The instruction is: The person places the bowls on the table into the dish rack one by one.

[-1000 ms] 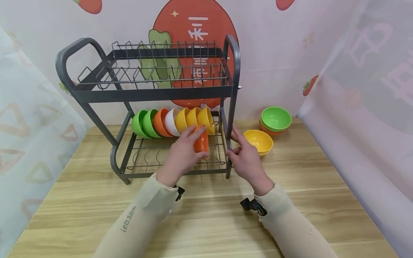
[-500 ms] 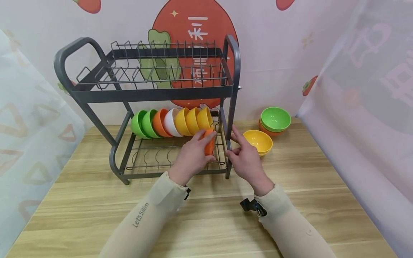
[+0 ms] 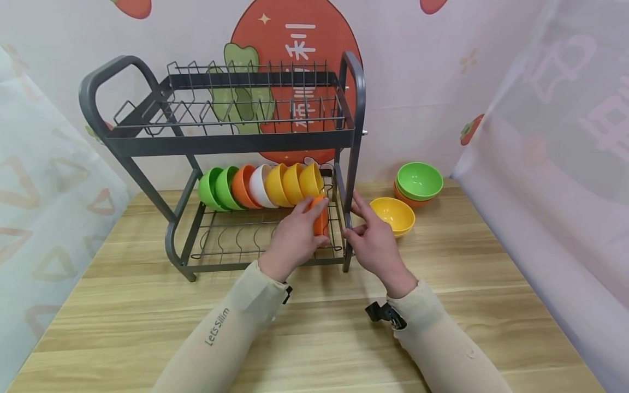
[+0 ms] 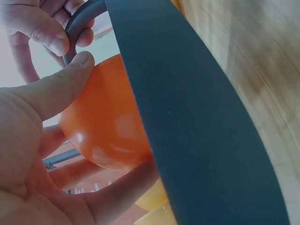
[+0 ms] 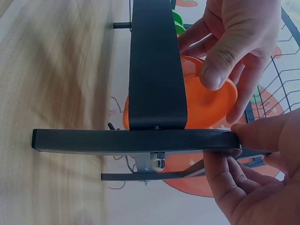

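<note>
Left hand (image 3: 294, 236) is gripping an orange bowl (image 3: 321, 218), fingers half-curled round it, mid-frame, low in the dish rack (image 3: 231, 146); right hand (image 3: 377, 245) is pinching its side bar (image 5: 197, 140), right of centre. Seemingly standing the bowl in place; next probably needing gentle release.

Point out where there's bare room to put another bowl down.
Free: the top shelf; the lower shelf at front left, up to the left hand; the table between the sleeves and right of the stacked bowls. Crowded: the lower shelf's back, with its bowl row, and its right front, where that hand holds an orange bowl.
</note>
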